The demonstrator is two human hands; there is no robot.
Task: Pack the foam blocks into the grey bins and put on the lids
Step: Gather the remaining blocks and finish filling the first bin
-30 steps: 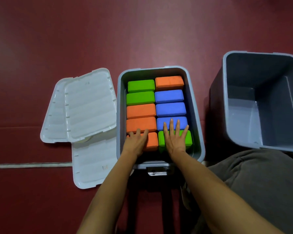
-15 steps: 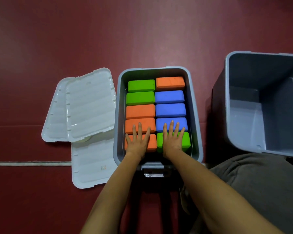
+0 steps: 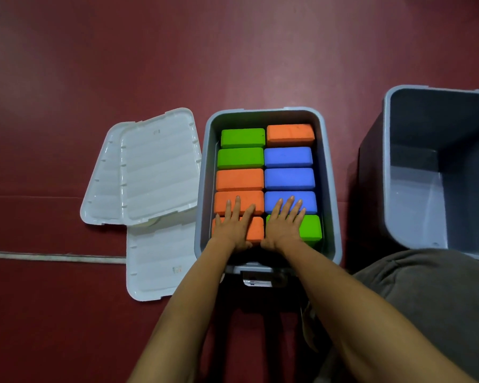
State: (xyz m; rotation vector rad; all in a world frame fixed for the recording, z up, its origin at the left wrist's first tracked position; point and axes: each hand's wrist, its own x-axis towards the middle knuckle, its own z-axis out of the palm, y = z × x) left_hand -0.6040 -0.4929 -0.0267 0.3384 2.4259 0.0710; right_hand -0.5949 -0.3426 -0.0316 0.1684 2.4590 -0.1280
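Observation:
A grey bin [image 3: 331, 172] in the middle of the floor holds two rows of foam blocks, several in each, green, orange and blue. My left hand [image 3: 234, 226] lies flat with straight fingers on the nearest orange block [image 3: 257, 230], fingertips reaching onto the orange block behind it. Beside it, my right hand [image 3: 284, 225] presses flat on the nearest green block [image 3: 311, 230], fingertips on the blue block [image 3: 306, 200] behind. A second grey bin [image 3: 387, 172] stands empty at the right. Two white lids [image 3: 161, 167] lie overlapped left of the packed bin.
A third white lid [image 3: 155, 261] lies on the dark red floor under the other two, near the packed bin's left corner. My grey-clad knee [image 3: 426, 294] is at the lower right. A pale line [image 3: 53, 257] crosses the floor at the left.
Both hands slid a little farther into the bin and flattened on the nearest blocks. The near green block now sits level with the others.

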